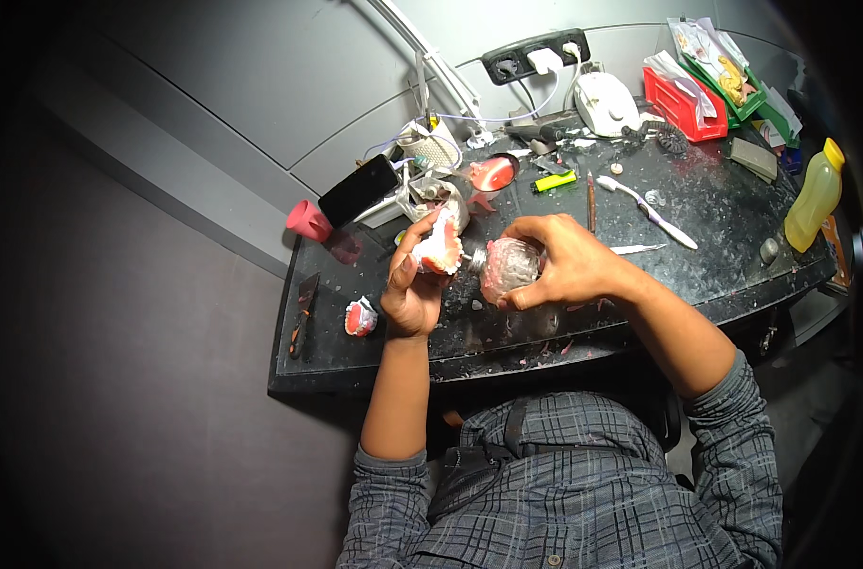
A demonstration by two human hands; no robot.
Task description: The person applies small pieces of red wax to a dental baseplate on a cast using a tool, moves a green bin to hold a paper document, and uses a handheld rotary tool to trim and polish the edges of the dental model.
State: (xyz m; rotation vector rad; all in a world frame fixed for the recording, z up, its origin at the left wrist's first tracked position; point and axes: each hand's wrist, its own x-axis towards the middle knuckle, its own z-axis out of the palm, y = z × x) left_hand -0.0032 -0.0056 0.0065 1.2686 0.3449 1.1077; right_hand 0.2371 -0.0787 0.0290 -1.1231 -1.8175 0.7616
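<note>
My left hand (409,284) holds a white dental cast with red-orange wax (440,248) in closed fingers, just above the desk. My right hand (555,247) grips a rounded, glass-like jar (509,268) smeared with pink, its short metal neck tipped toward the cast. Whether a flame is at the neck, I cannot tell. A second red-and-white cast (360,318) rests on the black desk (574,346) to the left of my left hand, near a dark-handled flat tool (303,318). Behind the held cast is a cluttered pale container (426,194).
Pink cup (308,220), phone (357,190) and red-stained dish (494,173) at back left and middle. Toothbrush (659,216), highlighter (555,181) and slim tools (592,204) lie beyond my right hand. A power strip (531,59), white device (604,102), red bin (683,104) and yellow bottle (811,199) surround them.
</note>
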